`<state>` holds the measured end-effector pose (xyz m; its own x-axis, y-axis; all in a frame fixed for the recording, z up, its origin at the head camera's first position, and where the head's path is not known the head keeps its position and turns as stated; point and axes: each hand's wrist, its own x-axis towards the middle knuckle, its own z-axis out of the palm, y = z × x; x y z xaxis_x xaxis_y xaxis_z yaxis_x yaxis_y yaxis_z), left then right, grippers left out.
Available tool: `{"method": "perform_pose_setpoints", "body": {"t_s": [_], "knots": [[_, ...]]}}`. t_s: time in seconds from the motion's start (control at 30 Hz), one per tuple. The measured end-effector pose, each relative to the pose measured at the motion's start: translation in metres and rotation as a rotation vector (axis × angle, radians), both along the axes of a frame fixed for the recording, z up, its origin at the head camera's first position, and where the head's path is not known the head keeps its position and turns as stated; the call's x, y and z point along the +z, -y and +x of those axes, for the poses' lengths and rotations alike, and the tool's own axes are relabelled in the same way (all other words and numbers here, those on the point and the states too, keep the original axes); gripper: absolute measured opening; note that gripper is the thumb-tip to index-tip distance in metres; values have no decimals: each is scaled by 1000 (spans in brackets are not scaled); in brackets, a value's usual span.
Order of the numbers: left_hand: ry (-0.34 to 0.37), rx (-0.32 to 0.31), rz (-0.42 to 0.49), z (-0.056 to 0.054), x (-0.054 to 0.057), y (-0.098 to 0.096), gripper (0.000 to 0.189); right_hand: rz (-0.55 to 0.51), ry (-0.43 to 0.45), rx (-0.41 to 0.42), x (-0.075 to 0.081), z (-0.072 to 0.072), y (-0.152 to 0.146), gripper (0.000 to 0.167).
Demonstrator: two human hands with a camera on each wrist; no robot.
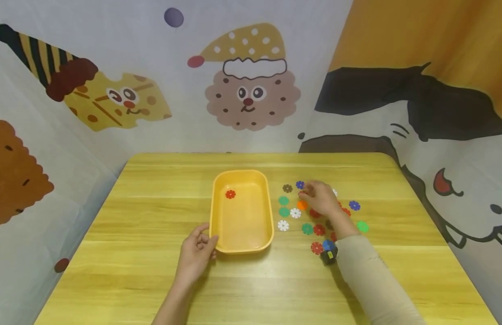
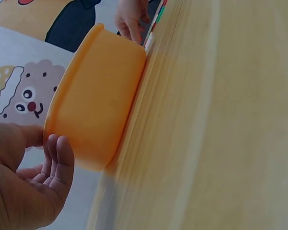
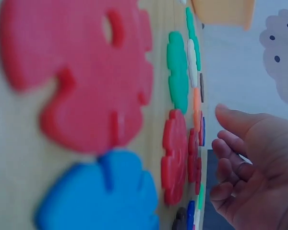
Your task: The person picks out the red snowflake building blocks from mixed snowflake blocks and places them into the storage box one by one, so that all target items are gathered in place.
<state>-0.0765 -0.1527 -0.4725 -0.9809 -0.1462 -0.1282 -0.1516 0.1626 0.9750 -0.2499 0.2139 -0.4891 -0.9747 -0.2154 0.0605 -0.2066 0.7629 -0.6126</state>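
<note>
One red disc inside tray; more discs right of tray, likely for easy reach. Our left hand pinches tray's left side, probably steadying it; our right hand, thumb and fingers apart, hovers over discs.

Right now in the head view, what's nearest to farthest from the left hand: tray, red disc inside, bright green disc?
1. Orange tray, touching the left hand.
2. Red notched disc, inside the tray.
3. Bright green notched disc, far right.
</note>
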Motion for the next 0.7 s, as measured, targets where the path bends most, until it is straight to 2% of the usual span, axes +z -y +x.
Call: {"method": "perform_pose_setpoints", "body": {"t_s": [0.37, 0.7], "knots": [[-9, -36, -8, 1, -2, 2, 53, 24, 44, -10, -2, -1, -4, 38], [-11, -29, -7, 2, -1, 2, 51, 85, 102, -28, 0, -7, -1, 39]]}}
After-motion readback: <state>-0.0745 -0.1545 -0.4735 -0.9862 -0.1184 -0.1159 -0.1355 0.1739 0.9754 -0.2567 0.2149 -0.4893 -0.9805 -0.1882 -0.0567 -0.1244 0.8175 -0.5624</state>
